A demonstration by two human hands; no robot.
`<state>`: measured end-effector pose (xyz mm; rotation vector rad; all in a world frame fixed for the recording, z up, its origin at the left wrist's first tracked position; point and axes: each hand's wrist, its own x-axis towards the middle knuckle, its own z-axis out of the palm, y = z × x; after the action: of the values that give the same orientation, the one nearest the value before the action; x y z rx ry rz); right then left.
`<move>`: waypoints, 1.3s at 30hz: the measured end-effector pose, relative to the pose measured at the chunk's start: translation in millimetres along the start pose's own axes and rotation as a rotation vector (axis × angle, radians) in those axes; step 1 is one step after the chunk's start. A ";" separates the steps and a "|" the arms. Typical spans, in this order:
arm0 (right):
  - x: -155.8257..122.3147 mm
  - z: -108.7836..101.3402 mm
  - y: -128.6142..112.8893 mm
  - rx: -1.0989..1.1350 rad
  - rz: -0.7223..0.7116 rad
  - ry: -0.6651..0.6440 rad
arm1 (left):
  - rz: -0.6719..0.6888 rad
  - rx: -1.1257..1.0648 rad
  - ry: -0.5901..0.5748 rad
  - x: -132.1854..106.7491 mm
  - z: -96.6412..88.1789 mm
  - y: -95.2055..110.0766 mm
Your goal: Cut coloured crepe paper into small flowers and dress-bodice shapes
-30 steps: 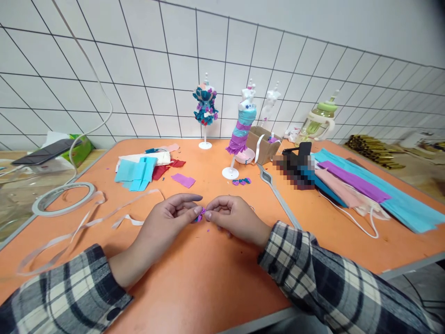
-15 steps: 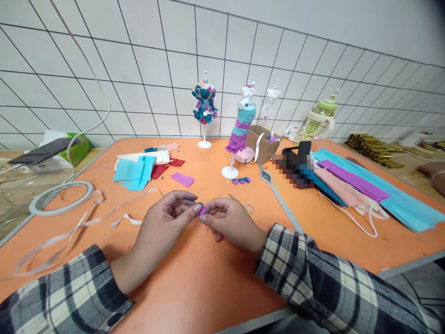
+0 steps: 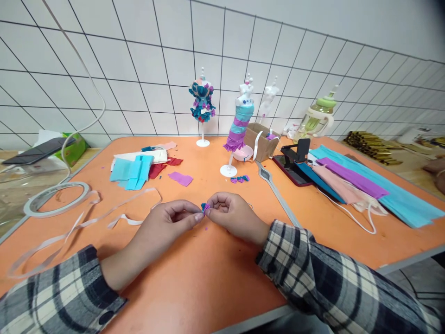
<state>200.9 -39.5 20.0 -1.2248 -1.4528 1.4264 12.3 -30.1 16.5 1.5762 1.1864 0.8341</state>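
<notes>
Between my fingertips is a small piece of teal and purple crepe paper [image 3: 205, 207], bunched together. My left hand [image 3: 170, 221] pinches it from the left with thumb and forefinger. From the right, my right hand [image 3: 234, 217] pinches the same piece, its fingers curled. Behind my right hand, the scissors [image 3: 251, 206] are almost wholly hidden. Beyond my hands lies a short row of teal and purple paper bits [image 3: 240, 179]. A flat purple paper piece [image 3: 180, 178] rests farther left.
Dress forms stand at the back: one in teal ruffles [image 3: 202, 103], one in blue and purple wraps [image 3: 239, 125], one white [image 3: 268, 98]. Blue paper pieces [image 3: 132, 171] and a tape roll [image 3: 57, 198] lie left. Crepe sheets [image 3: 375, 185], a phone stand [image 3: 295, 152] and a bottle [image 3: 316, 118] are right.
My fingers have shifted on the paper piece, and more of its teal part now shows. The left hand has flattened and lowered slightly. My right hand now covers most of the scissors.
</notes>
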 end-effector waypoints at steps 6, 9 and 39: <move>-0.3 -0.8 7.1 0.073 0.020 -0.062 | -0.037 0.005 0.030 1.1 2.5 -0.5; 2.3 -2.3 12.7 0.049 0.017 -0.078 | -0.052 -0.010 0.024 2.6 0.3 -3.9; 2.7 -14.7 9.6 -0.113 -0.008 -0.163 | -0.021 0.134 -0.230 5.0 -4.3 -8.3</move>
<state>215.5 -33.6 11.7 -1.1922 -1.6669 1.4848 7.4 -23.5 9.8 1.7141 1.1080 0.5515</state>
